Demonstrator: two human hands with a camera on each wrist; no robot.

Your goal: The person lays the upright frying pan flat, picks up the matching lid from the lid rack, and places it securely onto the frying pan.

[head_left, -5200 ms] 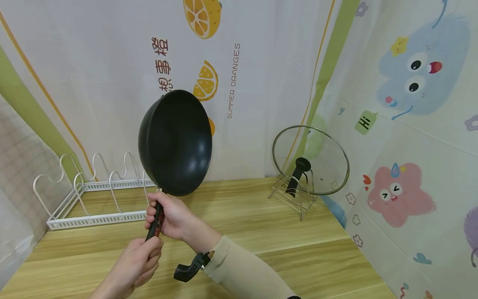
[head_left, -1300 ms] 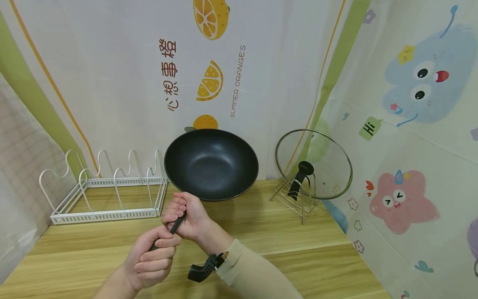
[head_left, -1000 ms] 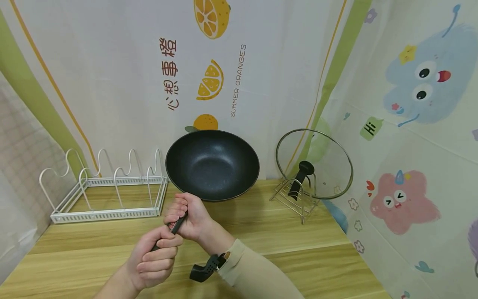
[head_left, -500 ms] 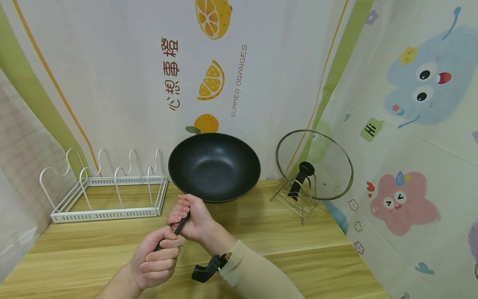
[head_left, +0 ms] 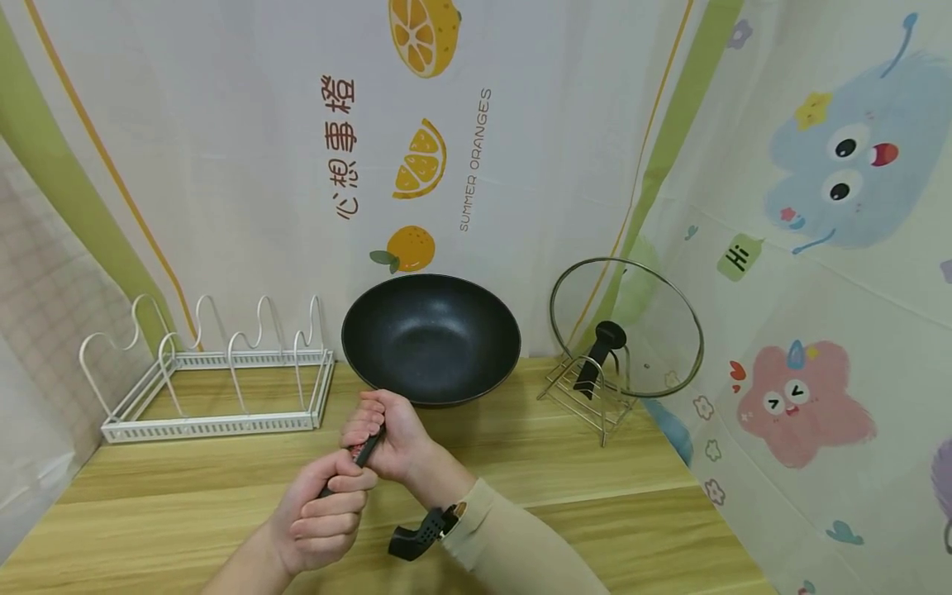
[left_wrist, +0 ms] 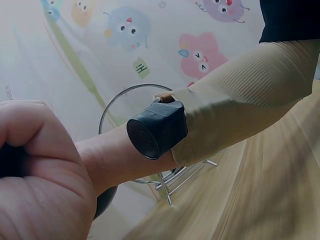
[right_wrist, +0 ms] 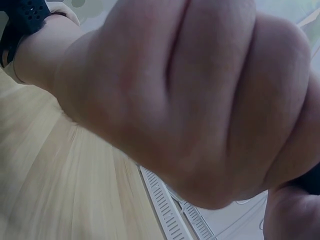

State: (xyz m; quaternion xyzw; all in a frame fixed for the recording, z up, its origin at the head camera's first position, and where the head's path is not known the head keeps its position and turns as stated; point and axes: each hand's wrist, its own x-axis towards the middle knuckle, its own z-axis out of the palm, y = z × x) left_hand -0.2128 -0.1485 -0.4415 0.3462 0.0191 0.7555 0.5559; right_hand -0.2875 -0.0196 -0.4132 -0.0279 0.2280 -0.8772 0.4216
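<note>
Black pan (head_left: 431,343) by its handle (head_left: 369,446), just past both my hands
The white rack (head_left: 208,427) stands leftmost on the bench (head_left: 476,463); next, my left hand (head_left: 321,516) is curled round the handle's near end and my right hand (head_left: 390,434) grips it farther up, close by the bowl, which sits ahead and slightly right, opening tipped towards me; farther right, a glass lid (head_left: 658,326) leans in a wire stand (head_left: 603,435)

A wooden table (head_left: 565,512) with light grain lies under the hands. Beyond the left hand (head_left: 320,516), leftward, it carries a white rack (head_left: 211,428); beyond the right hand (head_left: 397,438), rightward, a metal stand (head_left: 602,413).
</note>
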